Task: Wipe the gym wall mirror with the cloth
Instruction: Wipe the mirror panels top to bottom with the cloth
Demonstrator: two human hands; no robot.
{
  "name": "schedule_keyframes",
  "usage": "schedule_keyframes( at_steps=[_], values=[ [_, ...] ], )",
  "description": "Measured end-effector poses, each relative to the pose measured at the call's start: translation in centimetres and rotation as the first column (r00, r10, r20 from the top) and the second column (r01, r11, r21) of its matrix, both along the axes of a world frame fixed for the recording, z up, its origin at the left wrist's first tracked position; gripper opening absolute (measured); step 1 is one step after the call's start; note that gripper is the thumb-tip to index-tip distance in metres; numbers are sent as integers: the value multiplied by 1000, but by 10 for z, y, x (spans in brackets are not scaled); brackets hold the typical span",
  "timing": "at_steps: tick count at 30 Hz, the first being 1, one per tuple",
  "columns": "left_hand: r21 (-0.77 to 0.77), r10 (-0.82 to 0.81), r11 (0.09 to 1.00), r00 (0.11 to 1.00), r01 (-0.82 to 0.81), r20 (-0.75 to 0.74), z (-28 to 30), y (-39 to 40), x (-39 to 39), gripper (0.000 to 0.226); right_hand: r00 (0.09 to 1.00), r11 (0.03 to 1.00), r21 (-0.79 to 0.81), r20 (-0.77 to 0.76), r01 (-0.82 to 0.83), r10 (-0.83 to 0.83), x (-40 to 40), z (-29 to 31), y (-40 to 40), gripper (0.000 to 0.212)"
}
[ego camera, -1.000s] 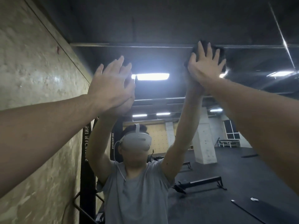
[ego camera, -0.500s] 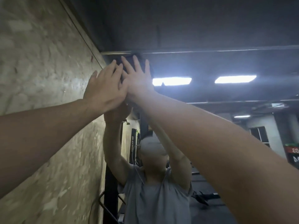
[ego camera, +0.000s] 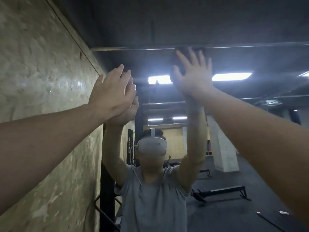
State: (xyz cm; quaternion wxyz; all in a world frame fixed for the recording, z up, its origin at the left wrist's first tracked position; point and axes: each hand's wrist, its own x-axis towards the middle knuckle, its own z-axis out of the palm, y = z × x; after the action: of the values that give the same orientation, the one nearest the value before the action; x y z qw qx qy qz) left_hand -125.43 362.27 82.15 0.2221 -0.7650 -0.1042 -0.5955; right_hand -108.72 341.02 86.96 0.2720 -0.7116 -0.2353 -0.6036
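Note:
The wall mirror fills the view ahead and reflects me and the dark gym. My right hand is raised high near the mirror's top edge, fingers straight and spread, pressing a dark cloth flat against the glass; the cloth shows only around my fingertips and is blurred. My left hand rests flat on the glass to the left, fingers straight, meeting its own reflection.
A rough chipboard wall runs along the left and meets the mirror at a black frame post. The mirror's top edge lies just above my right hand. Reflected ceiling lights and floor equipment show behind me.
My right hand with the cloth swept left until it was beside my left hand, then back to the right along the mirror's top. My left hand stayed on the glass.

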Motion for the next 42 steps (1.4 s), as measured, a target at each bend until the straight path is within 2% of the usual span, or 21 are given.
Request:
schedule_keyframes(
  at_steps=[4,9,14,20,26,30,33,37,42],
  values=[
    [19,44,999,999,-45,5,-5,16,-2,64,996,994,110,-89,1,8,10,-3,-21,65],
    [-7,67,998,997,-66,41,-2,50,-28,62,986,990,140,-167,11,12,-12,4,9,65],
    [-18,90,996,995,-89,31,-4,93,-55,64,997,1000,21,-82,8,-7,-55,17,77,63],
    [-85,91,993,995,-87,43,-7,144,-100,81,993,980,-199,109,-25,47,-136,12,197,63],
    [-129,28,991,997,-19,70,-18,184,-130,69,976,927,-372,217,53,31,-174,-27,263,58],
    [-83,-5,997,999,8,40,-30,177,-122,59,965,883,-469,243,24,103,-171,-55,250,55],
    [-93,9,996,1000,-8,4,-38,171,-113,61,960,857,-515,234,-10,151,-156,-73,218,53],
    [-71,126,989,992,-127,-22,-44,166,-103,61,979,881,-473,186,17,81,-125,-79,165,56],
    [-93,126,987,992,-128,-30,-42,161,-106,69,982,923,-382,190,51,24,-104,-52,144,56]
  ],
)
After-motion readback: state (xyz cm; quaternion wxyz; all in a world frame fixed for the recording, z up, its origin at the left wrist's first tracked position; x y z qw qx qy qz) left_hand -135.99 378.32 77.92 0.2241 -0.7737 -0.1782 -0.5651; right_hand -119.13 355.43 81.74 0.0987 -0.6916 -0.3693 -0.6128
